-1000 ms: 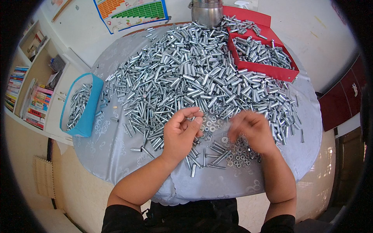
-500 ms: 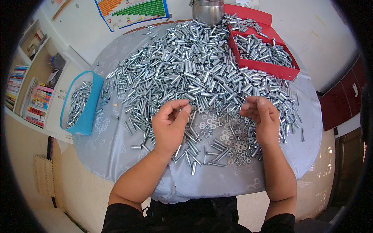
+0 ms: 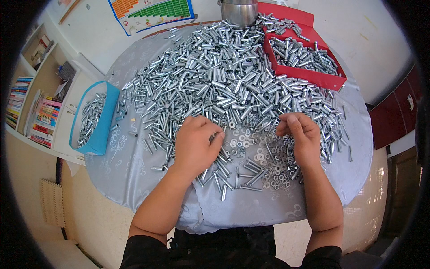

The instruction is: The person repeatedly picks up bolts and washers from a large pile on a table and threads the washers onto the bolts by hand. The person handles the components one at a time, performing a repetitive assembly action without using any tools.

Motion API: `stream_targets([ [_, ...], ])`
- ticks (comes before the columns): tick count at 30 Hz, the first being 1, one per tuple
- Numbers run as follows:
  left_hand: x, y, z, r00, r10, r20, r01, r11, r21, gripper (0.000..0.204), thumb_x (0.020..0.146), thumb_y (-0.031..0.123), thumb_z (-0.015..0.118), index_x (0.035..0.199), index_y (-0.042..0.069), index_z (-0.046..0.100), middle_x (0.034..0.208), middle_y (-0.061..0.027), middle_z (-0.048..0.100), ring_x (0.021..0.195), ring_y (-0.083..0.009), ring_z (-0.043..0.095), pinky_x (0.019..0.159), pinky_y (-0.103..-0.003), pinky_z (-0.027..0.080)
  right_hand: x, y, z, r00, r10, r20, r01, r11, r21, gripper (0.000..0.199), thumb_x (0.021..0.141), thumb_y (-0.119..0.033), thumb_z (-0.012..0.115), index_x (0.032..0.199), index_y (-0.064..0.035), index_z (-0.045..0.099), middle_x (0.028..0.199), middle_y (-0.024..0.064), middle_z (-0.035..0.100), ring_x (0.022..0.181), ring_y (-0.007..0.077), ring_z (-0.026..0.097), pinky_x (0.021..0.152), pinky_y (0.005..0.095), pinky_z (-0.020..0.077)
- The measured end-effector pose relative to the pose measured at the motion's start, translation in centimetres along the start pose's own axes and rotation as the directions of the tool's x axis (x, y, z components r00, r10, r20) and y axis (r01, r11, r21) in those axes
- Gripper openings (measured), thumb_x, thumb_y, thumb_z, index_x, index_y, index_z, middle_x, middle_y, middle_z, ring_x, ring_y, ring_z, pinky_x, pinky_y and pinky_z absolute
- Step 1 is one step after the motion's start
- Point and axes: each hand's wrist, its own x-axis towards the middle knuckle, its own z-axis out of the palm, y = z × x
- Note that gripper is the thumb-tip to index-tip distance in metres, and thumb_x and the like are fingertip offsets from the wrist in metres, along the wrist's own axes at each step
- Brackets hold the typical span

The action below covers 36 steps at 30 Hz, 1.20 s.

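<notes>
A broad heap of shiny metal sleeves and bolts (image 3: 224,78) spreads over the table. At its near left edge my left hand (image 3: 193,144) is palm down, fingers curled in among the parts and thumb drawn toward them; whatever they grip is hidden. My right hand (image 3: 303,139) is over the heap's near right side, its thumb bent against curled fingers, and anything between them is too small to make out. Between the hands lie flat washers (image 3: 242,140). Nuts (image 3: 280,180) gather beside my right wrist, and several loose bolts (image 3: 253,177) lie closer to me.
A blue fabric bin (image 3: 99,130) with metal parts stands at the left edge. At the back right is an open red box (image 3: 309,80) filled with sleeves, next to a steel pot (image 3: 239,14). A grey patterned cloth (image 3: 242,210) covers the round table.
My left hand has turned palm down and its fingers have curled into the parts. My right hand has shifted only slightly, its fingers still curled.
</notes>
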Motion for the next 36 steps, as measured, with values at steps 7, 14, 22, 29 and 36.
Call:
stream_targets([
  [7,0.1,0.0,0.8,0.995,0.071,0.064,-0.081,0.982,0.173,0.017,0.071,0.02,0.077,0.078,0.006,0.071,0.09,-0.0081,0.061,0.089,-0.0296,0.054,0.08,-0.039,0.044,-0.1,-0.2,0.2,1.0,0.025,0.01,-0.025,1.0,-0.016,0.023,0.098,-0.017,0.056,0.097,0.0033,0.067,0.079,0.0061,0.067,0.07,0.0116,0.062,0.068,0.0257,0.0502],
  [14,-0.1,-0.3,1.8,0.998,0.039,0.053,-0.046,0.99,0.132,0.015,0.069,0.018,0.077,0.07,0.005,0.07,0.089,-0.0082,0.062,0.088,-0.0294,0.054,0.08,-0.038,0.044,-0.1,-0.2,0.3,0.999,0.025,0.021,-0.024,0.999,-0.034,0.02,0.097,-0.014,0.057,0.095,0.0034,0.067,0.079,0.0059,0.067,0.07,0.0114,0.062,0.067,0.0253,0.0508],
  [22,-0.1,-0.3,2.0,0.998,0.035,0.051,-0.039,0.996,0.086,0.009,0.068,0.012,0.074,0.069,0.004,0.07,0.088,-0.0088,0.062,0.088,-0.0297,0.053,0.079,-0.038,0.044,-0.2,0.1,0.3,0.999,0.034,0.029,-0.033,0.999,-0.039,0.02,0.097,-0.014,0.057,0.096,0.0038,0.067,0.079,0.0055,0.066,0.07,0.0109,0.061,0.066,0.0249,0.0508],
  [29,-0.7,0.6,3.5,0.994,0.095,0.043,-0.096,0.995,0.003,0.011,0.072,0.01,0.072,0.076,0.002,0.065,0.091,-0.0103,0.059,0.081,-0.0299,0.059,0.071,-0.038,0.049,-0.2,0.1,0.4,0.999,0.039,0.031,-0.038,0.998,-0.042,0.021,0.098,-0.014,0.057,0.096,0.0037,0.067,0.078,0.0056,0.066,0.069,0.0105,0.061,0.066,0.0245,0.0504],
  [36,-0.9,2.1,3.4,0.999,-0.036,-0.006,0.031,0.913,-0.406,0.011,0.081,0.007,0.071,0.085,-0.001,0.065,0.091,-0.0087,0.064,0.069,-0.0179,0.063,0.059,-0.029,0.05,-0.2,0.1,0.4,0.998,0.056,0.022,-0.055,0.997,-0.058,0.022,0.098,-0.015,0.057,0.095,0.0036,0.067,0.078,0.005,0.066,0.069,0.0093,0.06,0.065,0.024,0.0495],
])
